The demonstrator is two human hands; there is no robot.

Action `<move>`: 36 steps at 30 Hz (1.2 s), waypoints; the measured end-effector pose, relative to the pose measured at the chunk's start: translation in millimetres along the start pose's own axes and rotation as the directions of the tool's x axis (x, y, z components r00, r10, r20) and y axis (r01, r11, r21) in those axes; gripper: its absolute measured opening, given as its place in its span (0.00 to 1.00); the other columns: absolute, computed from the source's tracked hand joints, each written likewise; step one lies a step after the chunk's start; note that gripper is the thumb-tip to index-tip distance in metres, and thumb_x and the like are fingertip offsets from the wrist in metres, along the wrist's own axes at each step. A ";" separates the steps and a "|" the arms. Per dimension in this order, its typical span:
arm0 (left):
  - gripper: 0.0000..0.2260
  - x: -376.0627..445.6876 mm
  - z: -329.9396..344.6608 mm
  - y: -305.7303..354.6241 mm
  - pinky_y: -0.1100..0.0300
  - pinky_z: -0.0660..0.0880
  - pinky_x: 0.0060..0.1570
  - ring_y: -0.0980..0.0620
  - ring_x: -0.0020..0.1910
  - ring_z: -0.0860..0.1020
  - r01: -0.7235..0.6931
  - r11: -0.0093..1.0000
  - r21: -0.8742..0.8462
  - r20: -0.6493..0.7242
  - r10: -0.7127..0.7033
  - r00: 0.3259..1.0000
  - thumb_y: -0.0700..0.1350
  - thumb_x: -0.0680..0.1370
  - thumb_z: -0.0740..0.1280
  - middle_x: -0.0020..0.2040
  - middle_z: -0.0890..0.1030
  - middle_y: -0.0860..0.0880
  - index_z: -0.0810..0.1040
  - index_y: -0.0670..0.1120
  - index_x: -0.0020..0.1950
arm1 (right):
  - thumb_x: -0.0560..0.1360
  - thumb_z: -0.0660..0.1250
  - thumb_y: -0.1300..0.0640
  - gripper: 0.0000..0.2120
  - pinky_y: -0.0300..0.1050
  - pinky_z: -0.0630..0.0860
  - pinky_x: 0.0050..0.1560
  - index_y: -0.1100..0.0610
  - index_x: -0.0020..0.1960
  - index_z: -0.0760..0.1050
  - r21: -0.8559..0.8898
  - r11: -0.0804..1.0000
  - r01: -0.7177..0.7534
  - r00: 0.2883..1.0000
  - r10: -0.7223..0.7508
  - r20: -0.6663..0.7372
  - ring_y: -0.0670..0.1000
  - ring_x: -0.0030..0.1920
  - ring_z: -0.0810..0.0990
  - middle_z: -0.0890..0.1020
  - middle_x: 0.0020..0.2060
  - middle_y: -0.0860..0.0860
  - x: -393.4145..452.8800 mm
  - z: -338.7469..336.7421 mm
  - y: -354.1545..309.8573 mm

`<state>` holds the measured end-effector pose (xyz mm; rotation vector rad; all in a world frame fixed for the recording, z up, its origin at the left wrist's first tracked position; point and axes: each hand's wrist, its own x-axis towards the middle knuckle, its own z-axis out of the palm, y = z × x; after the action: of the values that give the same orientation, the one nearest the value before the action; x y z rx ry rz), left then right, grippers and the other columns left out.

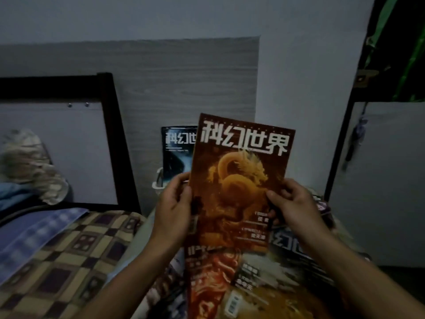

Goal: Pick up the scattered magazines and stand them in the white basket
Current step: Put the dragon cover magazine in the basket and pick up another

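I hold an orange-red magazine with a golden dragon cover [239,180] upright in front of me. My left hand [174,203] grips its left edge and my right hand [292,203] grips its right edge. Behind it, a dark blue magazine [177,153] stands in the white basket [158,180], whose rim shows just left of the held magazine. Several more magazines lie scattered below my hands, among them a red one [211,279], a pale one [271,272] and a dark one [289,242].
A bed with a checkered blanket [76,254] and a blue striped cloth [39,233] lies to the left, with a black frame [115,125] and a rumpled pillow [30,164]. A grey wood-grain panel [184,88] backs the basket. A white panel [386,180] stands at right.
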<state>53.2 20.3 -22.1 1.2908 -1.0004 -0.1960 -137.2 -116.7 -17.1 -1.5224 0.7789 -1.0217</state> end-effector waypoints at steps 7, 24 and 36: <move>0.13 2.9 -44.5 -49.4 0.62 0.81 0.42 0.62 0.46 0.82 0.023 0.961 0.277 -0.093 0.003 0.996 0.43 0.81 0.63 0.49 0.83 0.60 0.77 0.63 0.53 | 0.81 0.63 0.53 0.09 0.37 0.79 0.37 0.44 0.59 0.75 -0.265 0.952 0.152 0.987 -0.135 0.083 0.42 0.42 0.85 0.84 0.50 0.43 15.7 49.5 22.9; 0.13 200.6 -75.6 -133.1 0.45 0.79 0.55 0.47 0.56 0.80 0.088 0.940 0.330 -0.197 -0.022 0.980 0.43 0.81 0.64 0.55 0.79 0.53 0.77 0.49 0.65 | 0.79 0.65 0.51 0.15 0.54 0.80 0.56 0.52 0.64 0.78 -0.305 0.942 0.143 0.989 -0.144 0.020 0.53 0.53 0.82 0.84 0.54 0.51 216.8 160.0 40.3; 0.18 166.1 -55.1 -147.6 0.58 0.76 0.46 0.50 0.52 0.77 0.075 0.871 0.485 -0.200 0.028 0.979 0.39 0.77 0.68 0.59 0.78 0.46 0.73 0.46 0.66 | 0.74 0.71 0.59 0.13 0.57 0.81 0.54 0.56 0.59 0.77 -0.358 0.932 0.054 0.997 -0.029 0.074 0.56 0.51 0.83 0.83 0.52 0.54 194.2 122.8 55.5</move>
<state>247.7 -93.5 -61.8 1.7492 -0.8871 0.1859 57.5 -249.1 -38.2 -1.8837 0.9258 -0.8844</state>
